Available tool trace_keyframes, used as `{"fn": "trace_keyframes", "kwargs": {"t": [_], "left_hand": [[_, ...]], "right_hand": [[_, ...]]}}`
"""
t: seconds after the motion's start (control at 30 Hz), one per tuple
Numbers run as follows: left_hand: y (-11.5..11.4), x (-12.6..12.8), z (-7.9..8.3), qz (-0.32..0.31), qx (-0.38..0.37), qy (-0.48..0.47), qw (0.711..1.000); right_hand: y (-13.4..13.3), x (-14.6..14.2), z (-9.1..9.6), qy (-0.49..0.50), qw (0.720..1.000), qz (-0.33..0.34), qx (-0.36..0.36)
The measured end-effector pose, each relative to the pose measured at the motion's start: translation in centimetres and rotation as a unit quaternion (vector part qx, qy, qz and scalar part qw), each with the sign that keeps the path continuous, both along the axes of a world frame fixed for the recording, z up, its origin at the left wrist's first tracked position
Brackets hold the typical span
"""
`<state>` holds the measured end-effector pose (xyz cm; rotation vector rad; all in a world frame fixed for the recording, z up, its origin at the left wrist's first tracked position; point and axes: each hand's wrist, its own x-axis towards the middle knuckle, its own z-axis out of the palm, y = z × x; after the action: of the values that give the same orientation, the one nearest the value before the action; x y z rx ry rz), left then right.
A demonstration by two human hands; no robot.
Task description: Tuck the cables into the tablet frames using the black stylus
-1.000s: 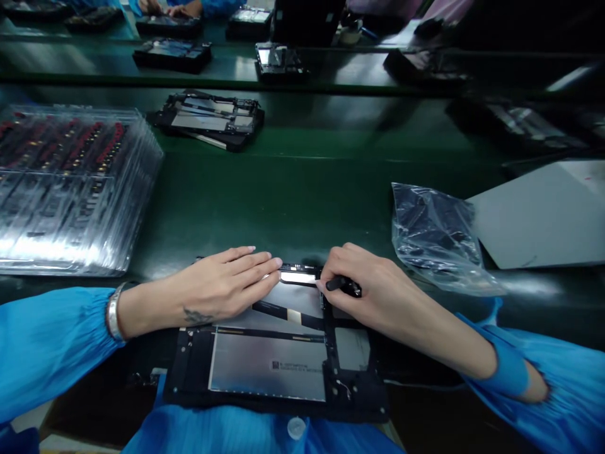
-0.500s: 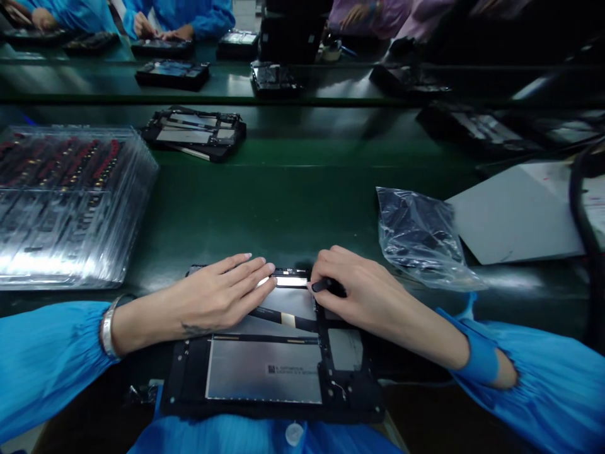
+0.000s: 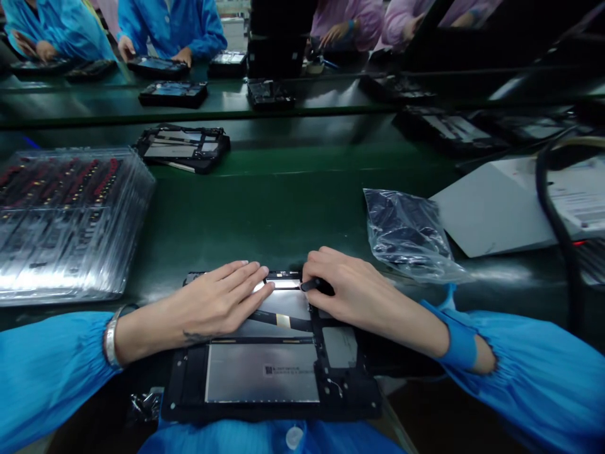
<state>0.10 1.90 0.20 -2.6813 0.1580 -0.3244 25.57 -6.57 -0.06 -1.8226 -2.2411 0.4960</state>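
Observation:
An opened tablet-like device [image 3: 262, 372] lies before me in a black frame, with silver panels and a slanting dark ribbon cable [image 3: 286, 322] showing. My left hand [image 3: 224, 299] rests palm down across its upper left part, fingers stretched out and hiding what is under them. At the upper edge, my right hand [image 3: 338, 280] is closed round a short, black, pen-like tool [image 3: 317, 286]. The tool's tip points left, at the right end of a bright silver strip [image 3: 283, 284]; whether it touches the strip I cannot tell.
Clear plastic trays [image 3: 70, 227] of small parts are stacked at left. A plastic bag [image 3: 406, 233] and a grey sheet [image 3: 491, 211] lie at right, near a black cable [image 3: 562, 233]. More opened devices [image 3: 184, 146] lie farther back; co-workers in blue and pink sit across.
The view has shifted slightly. My left hand stays on the device, and my right hand keeps the tool near the strip's right end. Across the bench, a co-worker's hands have spread around a device.

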Motion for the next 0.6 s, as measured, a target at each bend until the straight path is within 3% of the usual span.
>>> {"fn": "trace_keyframes", "kwargs": {"t": [0.17,0.23,0.3,0.37,0.43,0.5,0.6], "left_hand": [[-0.2,1.5,0.2,0.006,0.023,-0.009,1.0],[-0.5,2.3,0.1,0.018,0.046,0.011,0.999],[-1.0,2.9,0.0,0.038,0.075,0.029,0.996],[-1.5,3.4,-0.4,0.06,0.093,0.033,0.993],[-1.9,3.7,-0.8,0.073,0.093,0.03,0.993],[-1.9,3.8,-1.3,0.072,0.085,0.019,0.994],[-1.4,3.8,-1.5,0.057,0.084,0.002,0.995]], "right_hand": [[0.0,-0.2,-0.3,-0.023,0.999,0.009,0.031],[-0.1,-0.1,-0.4,-0.039,0.994,0.016,0.1],[-0.8,0.0,-0.4,-0.03,0.974,0.017,0.223],[-2.3,-0.4,-0.1,0.047,0.939,0.004,0.341],[-4.5,-1.5,-0.1,0.183,0.904,-0.009,0.387],[-6.7,-3.6,-0.7,0.31,0.88,-0.011,0.359],[-8.8,-7.4,-2.5,0.414,0.857,0.004,0.308]]}}
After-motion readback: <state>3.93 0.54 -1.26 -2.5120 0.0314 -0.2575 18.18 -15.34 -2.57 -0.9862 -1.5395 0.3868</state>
